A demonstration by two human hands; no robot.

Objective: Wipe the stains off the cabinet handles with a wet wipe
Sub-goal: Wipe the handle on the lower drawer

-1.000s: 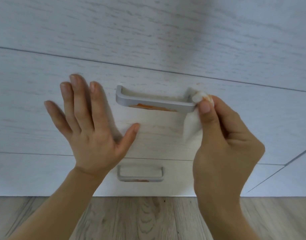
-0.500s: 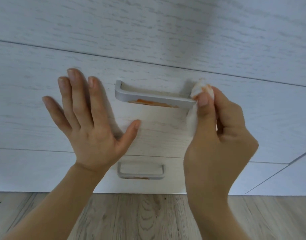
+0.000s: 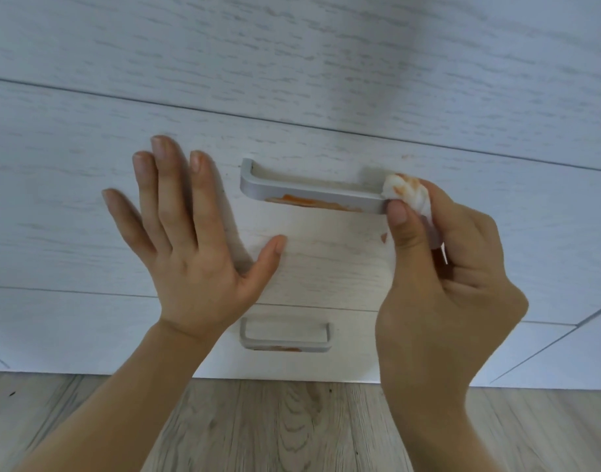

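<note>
Currently, step in hand: wiping the upper handle [image 3: 309, 192], with the pass at its right-hand end.
Right hand: the right hand [image 3: 442, 294] stood at about 3 o'clock from the handle's middle; its fingers [image 3: 399, 216] were closed on the wet wipe [image 3: 408, 194], thumb in front and the other digits curled behind.
Wet wipe: bunched into a small wad, pressed against the right end of the bar and already carrying orange smears; a loose tail hung down behind the thumb.
Left hand: the left hand [image 3: 190, 240] lay flat on the drawer front [image 3: 87, 216] at about 9 o'clock from the handle, fingers spread and holding nothing, apparently bracing the drawer.
Stain on upper handle: an orange streak [image 3: 312, 202] ran along the lower edge of the bar from near the left end to just short of the wipe, so this handle was judged only partly done.
Stray mark: a small orange spot [image 3: 383, 237] sat on the drawer front at about 5 o'clock from the bar's middle, just beside the thumb.
Lower handle: the lower handle [image 3: 285, 337], at 6 o'clock, showed orange along its bottom edge and looked untouched.
Next move, as a judgement: it called for drawing the wipe leftward, toward 9 o'clock, under the bar with firm pressure, ideally turned to a cleaner face.
</note>
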